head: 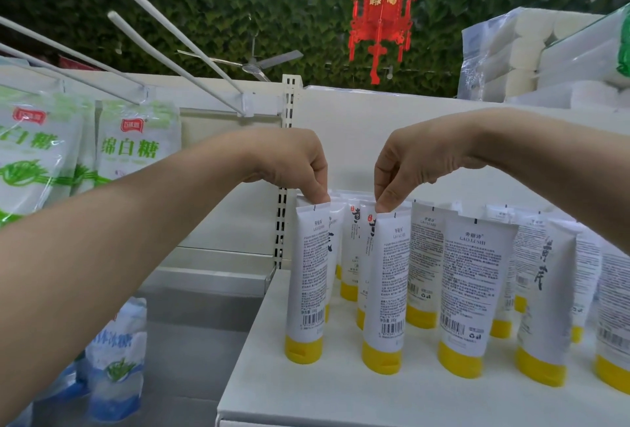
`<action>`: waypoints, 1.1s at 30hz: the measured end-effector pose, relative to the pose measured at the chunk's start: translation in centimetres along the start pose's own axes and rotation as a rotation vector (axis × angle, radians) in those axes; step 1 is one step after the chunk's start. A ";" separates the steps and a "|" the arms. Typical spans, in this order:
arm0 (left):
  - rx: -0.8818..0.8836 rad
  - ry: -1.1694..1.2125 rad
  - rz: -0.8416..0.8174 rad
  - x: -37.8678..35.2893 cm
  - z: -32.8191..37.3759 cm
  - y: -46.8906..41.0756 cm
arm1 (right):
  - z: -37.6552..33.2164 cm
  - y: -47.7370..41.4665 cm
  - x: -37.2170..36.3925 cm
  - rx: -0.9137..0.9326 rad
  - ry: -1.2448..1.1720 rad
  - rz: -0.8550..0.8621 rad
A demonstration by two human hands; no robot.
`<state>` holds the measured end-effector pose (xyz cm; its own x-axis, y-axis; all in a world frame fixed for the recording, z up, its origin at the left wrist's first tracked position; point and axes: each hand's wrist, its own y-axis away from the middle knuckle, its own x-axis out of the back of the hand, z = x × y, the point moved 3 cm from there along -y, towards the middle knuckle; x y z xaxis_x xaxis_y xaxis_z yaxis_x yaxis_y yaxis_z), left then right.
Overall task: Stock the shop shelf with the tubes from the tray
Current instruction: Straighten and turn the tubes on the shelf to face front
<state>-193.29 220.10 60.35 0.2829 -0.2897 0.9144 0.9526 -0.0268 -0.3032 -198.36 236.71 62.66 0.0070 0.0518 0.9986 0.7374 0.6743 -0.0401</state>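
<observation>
Several white tubes with yellow caps stand cap-down on the white shelf [306, 392]. My left hand [293, 164] pinches the crimped top of the front-left tube [306, 283], which stands upright near the shelf's left edge. My right hand [419, 160] pinches the top of the tube next to it [387, 290], also upright on its cap. More tubes [470, 290] fill the rows behind and to the right. No tray is in view.
Bags of white sugar [133, 150] hang from white pegs on the left panel, with blue bags [116, 362] on a lower shelf. Wrapped paper rolls [531, 51] sit on the top right. A red lantern ornament [383, 7] hangs overhead.
</observation>
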 end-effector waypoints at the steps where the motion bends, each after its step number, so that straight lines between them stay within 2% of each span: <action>1: -0.004 0.000 0.000 0.0 0.0 0.0 | 0.0 0.1 0.0 -0.006 0.000 0.001; 13: -0.026 -0.004 -0.010 -0.1 0.1 -0.2 | -0.1 -0.8 -0.6 0.007 0.000 0.189; 33: -0.011 0.007 -0.007 -0.1 0.0 -0.6 | -0.3 -1.3 -0.5 0.007 -0.016 0.163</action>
<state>-193.87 220.16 60.48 0.2752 -0.2964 0.9146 0.9533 -0.0391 -0.2995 -199.16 235.56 62.19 0.1151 0.1730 0.9782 0.7225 0.6612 -0.2019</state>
